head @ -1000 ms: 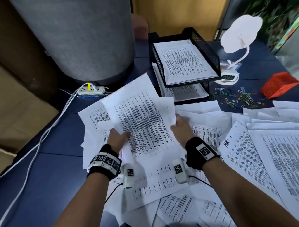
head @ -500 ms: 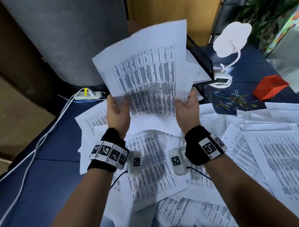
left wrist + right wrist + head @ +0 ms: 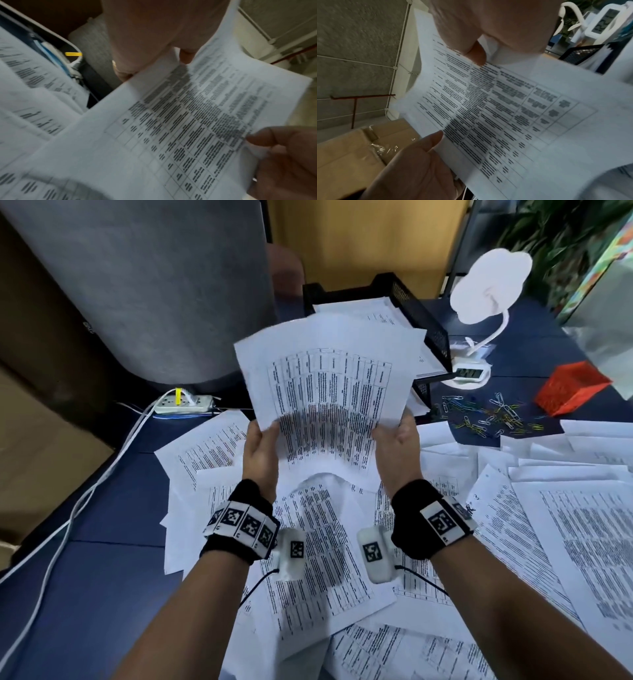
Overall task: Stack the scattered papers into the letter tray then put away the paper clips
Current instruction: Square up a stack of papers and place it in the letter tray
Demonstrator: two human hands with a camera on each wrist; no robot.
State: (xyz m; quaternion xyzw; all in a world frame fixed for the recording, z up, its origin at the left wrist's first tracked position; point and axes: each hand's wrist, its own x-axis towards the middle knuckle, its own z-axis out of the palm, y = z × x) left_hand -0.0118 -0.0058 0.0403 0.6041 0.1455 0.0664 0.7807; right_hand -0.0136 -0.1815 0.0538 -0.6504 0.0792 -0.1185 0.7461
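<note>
Both hands' grip on raised sheets, letter tray holding papers

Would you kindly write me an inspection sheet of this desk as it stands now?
Surface: dark blue desk, largely covered with loose printed papers.
Job's things: held sheets lifted above the desk; black letter tray already holds paper; paper clips scattered on the desk.
Clutter: orange mesh box, white lamp with clock base.
Grips: left hand and right hand each grip a lower corner of the sheets.
Cables: white cable runs to a power strip.
Surroundings: grey column, cardboard boxes.
</note>
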